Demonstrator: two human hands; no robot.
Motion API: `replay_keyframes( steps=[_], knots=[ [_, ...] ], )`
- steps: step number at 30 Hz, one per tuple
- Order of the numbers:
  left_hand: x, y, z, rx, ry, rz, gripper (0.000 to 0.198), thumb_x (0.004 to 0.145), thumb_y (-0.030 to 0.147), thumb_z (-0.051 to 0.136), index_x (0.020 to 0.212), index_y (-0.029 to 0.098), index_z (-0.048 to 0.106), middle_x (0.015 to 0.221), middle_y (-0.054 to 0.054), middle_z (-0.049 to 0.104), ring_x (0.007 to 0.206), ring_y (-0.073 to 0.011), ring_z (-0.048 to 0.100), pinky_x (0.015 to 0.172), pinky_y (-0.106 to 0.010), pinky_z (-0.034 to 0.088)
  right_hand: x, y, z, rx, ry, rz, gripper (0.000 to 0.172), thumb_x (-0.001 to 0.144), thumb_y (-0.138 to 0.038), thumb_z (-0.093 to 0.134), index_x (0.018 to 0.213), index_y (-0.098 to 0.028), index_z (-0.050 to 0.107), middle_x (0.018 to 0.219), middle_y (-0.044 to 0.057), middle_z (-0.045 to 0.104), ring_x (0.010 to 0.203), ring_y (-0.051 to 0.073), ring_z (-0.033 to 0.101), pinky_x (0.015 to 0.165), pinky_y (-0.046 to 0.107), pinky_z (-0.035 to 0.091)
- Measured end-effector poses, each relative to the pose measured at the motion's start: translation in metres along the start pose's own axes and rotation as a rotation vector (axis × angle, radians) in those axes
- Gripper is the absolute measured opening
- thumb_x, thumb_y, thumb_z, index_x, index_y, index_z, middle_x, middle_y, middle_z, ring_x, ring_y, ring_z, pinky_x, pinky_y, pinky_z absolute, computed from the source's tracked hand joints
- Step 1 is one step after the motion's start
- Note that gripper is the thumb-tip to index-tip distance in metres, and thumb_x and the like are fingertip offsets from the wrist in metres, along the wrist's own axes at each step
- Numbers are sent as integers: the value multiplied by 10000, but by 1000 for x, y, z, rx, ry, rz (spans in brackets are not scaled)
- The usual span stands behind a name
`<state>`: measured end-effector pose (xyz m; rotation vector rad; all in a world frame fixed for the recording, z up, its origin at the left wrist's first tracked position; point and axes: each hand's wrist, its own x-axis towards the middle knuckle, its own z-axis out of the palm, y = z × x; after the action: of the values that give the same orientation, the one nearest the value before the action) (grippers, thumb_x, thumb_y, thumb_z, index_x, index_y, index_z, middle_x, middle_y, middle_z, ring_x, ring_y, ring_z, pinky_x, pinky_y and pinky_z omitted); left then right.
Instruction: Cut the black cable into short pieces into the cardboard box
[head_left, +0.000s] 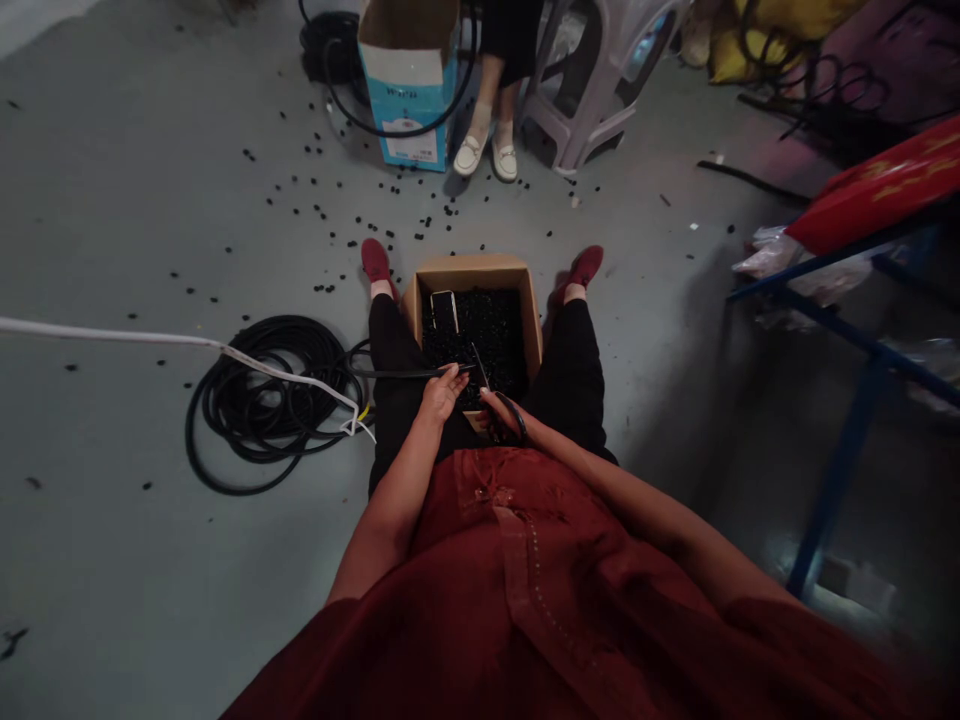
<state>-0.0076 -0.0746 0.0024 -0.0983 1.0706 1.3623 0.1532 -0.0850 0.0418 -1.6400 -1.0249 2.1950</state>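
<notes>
Over brown cardboard box point(471, 268) heaped with black rubber pellets point(480, 335), between knees: left hand point(442, 393) clenched around thin black rubber cord point(397, 372), right hand point(504, 412) closed on black-handled scissors point(479, 367), blade tips at cord. Risks: slipping blades nicking left fingers; cut bits bouncing past box onto grey painted floor point(112, 240).

Black hose point(255, 405) lies coiled on the grey floor point(97, 200), beside a dark red blouse point(525, 600) with dotted trim and a blue-and-white carton point(409, 110).
</notes>
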Motion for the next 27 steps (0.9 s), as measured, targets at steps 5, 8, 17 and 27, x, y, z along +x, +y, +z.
replay_keyframes(
  steps=[5,8,17,27],
  knots=[
    [0,-1,0,-5,-9,-6,63,798,82,672,814,134,641,740,-25,703,698,-131,689,925,-356,508,-2,2,1,72,23,25,390,900,-583,501,980,-202,522,669,-17,555,484,104,518,448,231,452],
    [-1,0,0,-7,-21,-32,35,843,159,644,821,133,651,766,-37,703,709,-130,686,917,-346,511,-1,5,-1,23,31,21,399,891,-595,496,965,-203,502,640,-39,523,450,86,485,400,202,405],
    [-2,6,0,-68,63,3,95,857,202,639,782,144,632,776,-28,696,702,-106,665,925,-333,509,5,15,-7,0,99,-33,211,842,-385,532,851,-226,395,553,-91,431,386,68,408,375,182,336],
    [0,2,-1,-69,34,22,107,852,124,627,746,132,621,765,-25,704,752,-105,678,953,-333,508,12,18,-14,-95,130,-54,163,810,-321,561,827,-232,426,516,-90,398,354,76,366,338,190,279]
  ],
)
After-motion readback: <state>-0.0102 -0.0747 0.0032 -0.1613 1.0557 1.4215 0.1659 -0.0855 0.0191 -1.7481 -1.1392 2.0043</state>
